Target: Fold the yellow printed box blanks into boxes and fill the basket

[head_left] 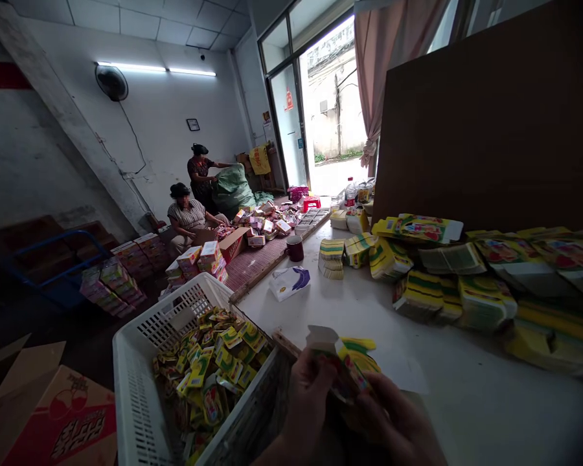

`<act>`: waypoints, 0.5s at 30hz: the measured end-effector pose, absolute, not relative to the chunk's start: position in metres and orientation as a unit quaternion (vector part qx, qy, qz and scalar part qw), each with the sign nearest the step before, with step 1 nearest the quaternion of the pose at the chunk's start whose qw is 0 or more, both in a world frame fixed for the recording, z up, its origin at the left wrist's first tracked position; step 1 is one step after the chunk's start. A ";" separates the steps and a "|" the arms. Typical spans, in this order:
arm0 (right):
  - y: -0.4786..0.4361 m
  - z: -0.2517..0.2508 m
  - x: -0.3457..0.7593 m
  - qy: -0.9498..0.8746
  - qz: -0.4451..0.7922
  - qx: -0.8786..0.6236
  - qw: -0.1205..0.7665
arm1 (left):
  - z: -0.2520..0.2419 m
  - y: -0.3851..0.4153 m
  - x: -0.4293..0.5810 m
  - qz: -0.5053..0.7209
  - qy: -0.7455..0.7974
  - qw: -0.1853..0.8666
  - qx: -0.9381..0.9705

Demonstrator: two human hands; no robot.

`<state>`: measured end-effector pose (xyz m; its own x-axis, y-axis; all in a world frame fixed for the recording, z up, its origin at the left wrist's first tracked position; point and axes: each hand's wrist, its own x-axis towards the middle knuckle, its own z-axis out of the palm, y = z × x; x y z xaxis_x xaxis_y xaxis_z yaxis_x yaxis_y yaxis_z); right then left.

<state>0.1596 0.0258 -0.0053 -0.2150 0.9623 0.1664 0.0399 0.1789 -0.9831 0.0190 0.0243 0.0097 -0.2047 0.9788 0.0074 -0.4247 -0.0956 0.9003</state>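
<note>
Head view — left hand (309, 389) and right hand (394, 414) are pinching a box (348, 374) between them; its length is slanting rightward.

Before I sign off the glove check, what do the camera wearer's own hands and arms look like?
The left hand and right hand look bare, without gloves. No sleeve, watch or bracelet shows on the visible parts of the forearms. It is too dim and blurred to rule out rings.
</note>
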 end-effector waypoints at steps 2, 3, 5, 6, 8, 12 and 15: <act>0.030 -0.003 0.166 -0.622 0.452 -0.429 0.473 | 0.012 0.028 0.016 0.641 0.440 0.509 0.370; 0.033 -0.003 0.169 -0.633 0.426 -0.434 0.478 | 0.014 0.029 0.013 0.629 0.445 0.507 0.386; 0.039 -0.004 0.178 -0.665 0.368 -0.435 0.482 | 0.019 0.029 0.006 0.615 0.452 0.493 0.418; 0.042 -0.006 0.183 -0.686 0.335 -0.434 0.479 | 0.022 0.027 0.002 0.614 0.460 0.471 0.435; 0.047 -0.007 0.195 -0.736 0.254 -0.431 0.457 | 0.031 0.022 -0.006 0.620 0.484 0.393 0.476; 0.048 0.004 0.202 -0.839 0.130 -0.385 0.363 | 0.048 0.011 -0.010 0.526 0.504 0.291 0.620; 0.042 0.016 0.192 -0.889 0.125 -0.303 0.321 | 0.048 0.010 -0.005 0.386 0.511 0.360 0.679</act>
